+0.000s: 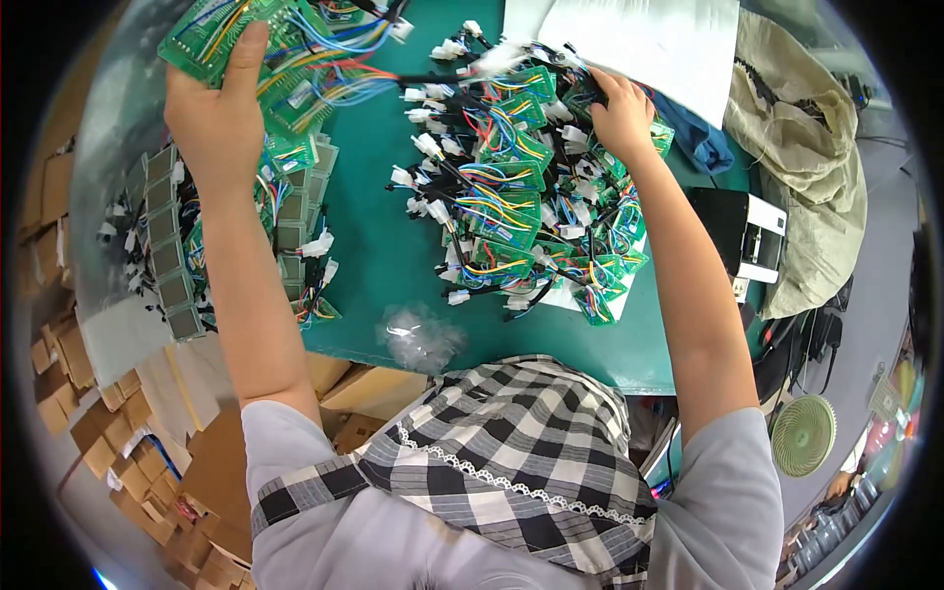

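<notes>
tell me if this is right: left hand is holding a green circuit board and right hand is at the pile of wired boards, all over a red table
The table is green, not red, as the head view shows. The rest is right: the left hand holds a green circuit board, and the right hand is at the pile of wired boards.

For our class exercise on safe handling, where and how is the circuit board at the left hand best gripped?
Probably by its near edge, from the person's side, thumb above and fingers beneath: the circuit board is flat and thin, and that edge faces the left hand. Blue wires spread to the right, so that side looks worse.
</notes>
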Demonstrator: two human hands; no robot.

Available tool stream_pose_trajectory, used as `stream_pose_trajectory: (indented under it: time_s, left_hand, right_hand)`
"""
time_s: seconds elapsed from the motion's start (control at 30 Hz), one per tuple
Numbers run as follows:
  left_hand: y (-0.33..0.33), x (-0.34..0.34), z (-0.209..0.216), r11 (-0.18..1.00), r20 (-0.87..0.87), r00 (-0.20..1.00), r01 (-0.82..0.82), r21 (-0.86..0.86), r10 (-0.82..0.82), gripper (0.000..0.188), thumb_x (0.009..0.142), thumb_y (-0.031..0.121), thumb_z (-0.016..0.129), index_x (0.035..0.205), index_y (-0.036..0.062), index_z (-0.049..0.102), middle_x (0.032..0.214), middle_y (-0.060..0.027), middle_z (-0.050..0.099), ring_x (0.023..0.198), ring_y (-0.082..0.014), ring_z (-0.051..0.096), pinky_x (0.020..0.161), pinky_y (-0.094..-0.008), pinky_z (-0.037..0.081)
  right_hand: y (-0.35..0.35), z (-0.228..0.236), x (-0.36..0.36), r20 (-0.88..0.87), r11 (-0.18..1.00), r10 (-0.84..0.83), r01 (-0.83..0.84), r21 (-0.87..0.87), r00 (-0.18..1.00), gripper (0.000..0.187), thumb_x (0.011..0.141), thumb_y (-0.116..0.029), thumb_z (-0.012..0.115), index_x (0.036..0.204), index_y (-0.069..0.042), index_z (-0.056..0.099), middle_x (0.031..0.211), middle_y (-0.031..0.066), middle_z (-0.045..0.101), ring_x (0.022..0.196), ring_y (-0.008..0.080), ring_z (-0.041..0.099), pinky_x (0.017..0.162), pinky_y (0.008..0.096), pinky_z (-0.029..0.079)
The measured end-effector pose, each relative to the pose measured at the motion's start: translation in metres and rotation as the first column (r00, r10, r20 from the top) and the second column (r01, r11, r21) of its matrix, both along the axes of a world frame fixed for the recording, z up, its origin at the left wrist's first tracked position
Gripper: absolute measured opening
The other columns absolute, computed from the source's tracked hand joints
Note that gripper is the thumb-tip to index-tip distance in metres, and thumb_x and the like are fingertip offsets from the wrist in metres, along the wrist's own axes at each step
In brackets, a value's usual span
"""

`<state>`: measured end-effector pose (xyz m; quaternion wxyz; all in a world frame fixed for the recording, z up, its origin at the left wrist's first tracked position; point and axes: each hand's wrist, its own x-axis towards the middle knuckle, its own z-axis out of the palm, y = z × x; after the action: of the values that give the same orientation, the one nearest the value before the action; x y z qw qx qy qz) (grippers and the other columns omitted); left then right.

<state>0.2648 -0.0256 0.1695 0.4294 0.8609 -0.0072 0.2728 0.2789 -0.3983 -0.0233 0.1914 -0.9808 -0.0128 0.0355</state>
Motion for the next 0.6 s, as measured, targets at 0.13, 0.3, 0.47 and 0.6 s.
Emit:
stream_pose_trajectory:
  time_s: [0.13,0.3,0.47,0.6]
  left_hand:
    - [-0.019,-0.031,0.001,0.820,-0.086,0.971,0.137,-0.555,-0.221,0.033,0.094,0.014,0.070,0.121,0.0015,0.058,0.114,-0.0051,0.066,0.100,-0.0118,0.061,0.090,-0.0286,0.049]
    - [-0.061,-0.075,-0.019,0.651,-0.218,0.889,0.110,-0.751,-0.403,0.033,0.094,0.013,0.070,0.121,0.0015,0.056,0.113,-0.0062,0.066,0.097,-0.0128,0.063,0.089,-0.0297,0.051]
    - [-0.089,-0.107,-0.025,0.959,0.255,0.929,0.283,-0.022,-0.268,0.032,0.088,0.010,0.072,0.116,0.0024,0.057,0.100,-0.0133,0.068,0.085,-0.0263,0.066,0.074,-0.0338,0.053]
    - [-0.112,-0.126,-0.023,0.926,0.009,0.973,0.221,-0.305,-0.229,0.035,0.091,0.013,0.070,0.119,0.0015,0.052,0.103,-0.0101,0.059,0.081,-0.0212,0.061,0.069,-0.0296,0.051]
  right_hand:
    - [0.005,0.016,-0.014,0.241,0.985,-0.128,0.096,0.141,0.962,0.044,0.090,-0.025,0.064,0.133,-0.017,0.059,0.144,0.0136,0.049,0.137,0.0369,0.038,0.111,0.0636,0.025]
    - [0.064,0.099,-0.060,-0.180,0.324,-0.094,0.201,0.924,0.979,0.024,0.095,-0.016,0.064,0.115,-0.003,0.067,0.098,0.0080,0.071,0.081,0.0143,0.068,0.070,0.0289,0.055]
    - [0.070,0.096,-0.127,-0.416,0.058,-0.366,0.466,0.883,0.833,0.020,0.094,-0.007,0.058,0.113,-0.001,0.058,0.100,0.0074,0.063,0.085,0.0151,0.062,0.073,0.0300,0.053]
    - [0.091,0.114,-0.168,0.173,0.341,-0.250,-0.081,0.937,0.953,0.061,0.091,-0.026,0.067,0.139,-0.001,0.038,0.131,0.0121,0.046,0.120,0.0228,0.050,0.099,0.0356,0.044]
